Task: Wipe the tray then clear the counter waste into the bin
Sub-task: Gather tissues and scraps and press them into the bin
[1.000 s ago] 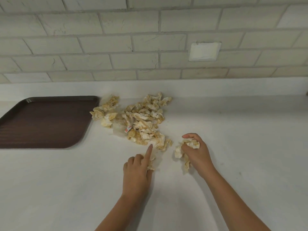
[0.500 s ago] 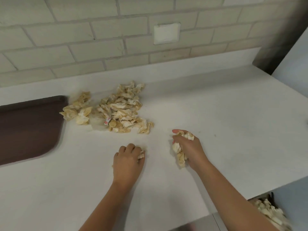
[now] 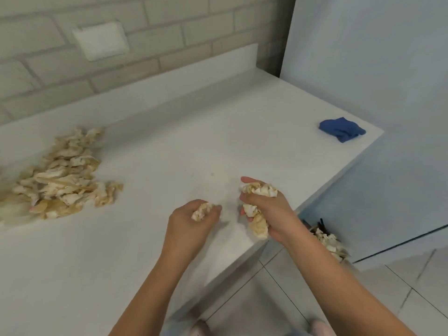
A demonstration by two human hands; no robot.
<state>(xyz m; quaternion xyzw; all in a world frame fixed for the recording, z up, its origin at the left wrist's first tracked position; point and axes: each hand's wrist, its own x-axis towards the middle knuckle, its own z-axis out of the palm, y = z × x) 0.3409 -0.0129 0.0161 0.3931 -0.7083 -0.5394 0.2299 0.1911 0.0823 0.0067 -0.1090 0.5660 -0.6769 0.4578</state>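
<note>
Clearing looked partly done: scraps lay in what seemed to be the bin, below the right corner of the counter, while a large waste pile sat at the counter's left end. The tray was out of view. Over the counter's near edge, the left hand clutched a small wad and the right hand a bigger one.

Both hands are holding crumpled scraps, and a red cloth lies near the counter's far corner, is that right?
Not quite. The head view shows the cloth is blue, not red. It does lie near the far corner of the counter, and the left hand and right hand each hold crumpled scraps.
</note>
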